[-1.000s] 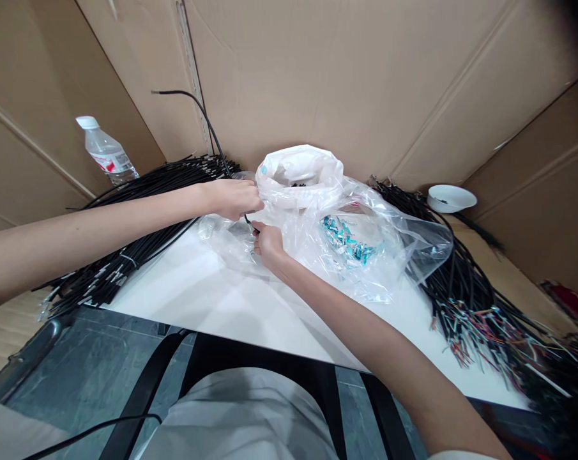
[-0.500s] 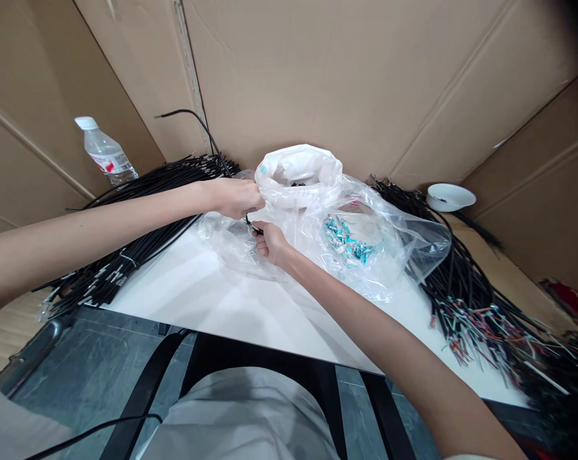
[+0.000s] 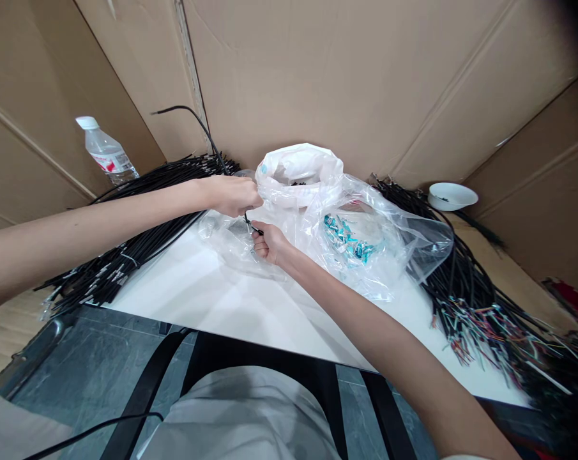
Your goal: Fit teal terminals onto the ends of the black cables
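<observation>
Your left hand (image 3: 238,195) is clamping a cable (image 3: 203,126), your right hand (image 3: 271,244) pinching, seemingly, its end; work is looking unfinished, left bundle (image 3: 147,248) and right bundle (image 3: 463,259) lying aside.

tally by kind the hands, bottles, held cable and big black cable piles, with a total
Hands: 2 (left hand, right hand)
Held cable: 1
Big black cable piles: 2 (left pile, right pile)
Bottle: 1
Total: 6
</observation>
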`<state>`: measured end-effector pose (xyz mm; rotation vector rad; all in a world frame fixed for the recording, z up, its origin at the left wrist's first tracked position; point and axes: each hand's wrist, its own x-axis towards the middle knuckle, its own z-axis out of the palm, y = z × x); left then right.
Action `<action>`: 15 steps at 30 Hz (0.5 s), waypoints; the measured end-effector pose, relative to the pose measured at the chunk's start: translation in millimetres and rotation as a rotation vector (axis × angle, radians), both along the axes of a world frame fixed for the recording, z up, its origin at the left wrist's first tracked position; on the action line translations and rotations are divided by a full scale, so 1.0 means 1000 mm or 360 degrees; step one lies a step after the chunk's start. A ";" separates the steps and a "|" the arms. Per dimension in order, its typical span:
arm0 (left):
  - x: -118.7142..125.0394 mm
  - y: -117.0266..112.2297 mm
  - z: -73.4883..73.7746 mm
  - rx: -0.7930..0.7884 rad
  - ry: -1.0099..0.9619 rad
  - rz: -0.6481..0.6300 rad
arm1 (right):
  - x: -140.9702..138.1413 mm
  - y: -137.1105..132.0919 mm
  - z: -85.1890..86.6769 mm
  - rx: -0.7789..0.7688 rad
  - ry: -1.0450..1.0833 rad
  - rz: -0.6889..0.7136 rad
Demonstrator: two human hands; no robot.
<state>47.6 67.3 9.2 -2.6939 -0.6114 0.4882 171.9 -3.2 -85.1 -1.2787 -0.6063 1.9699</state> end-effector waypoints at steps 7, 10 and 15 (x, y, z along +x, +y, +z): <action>-0.002 0.003 -0.001 -0.0013 -0.0050 -0.0070 | -0.006 -0.006 0.007 -0.0020 -0.0040 -0.0100; -0.002 0.003 -0.001 -0.0010 -0.0038 -0.0074 | -0.010 -0.008 0.007 0.0002 -0.0072 -0.0144; -0.001 0.000 0.001 -0.0008 -0.0016 -0.0038 | -0.015 -0.011 0.001 0.0124 -0.0144 -0.0265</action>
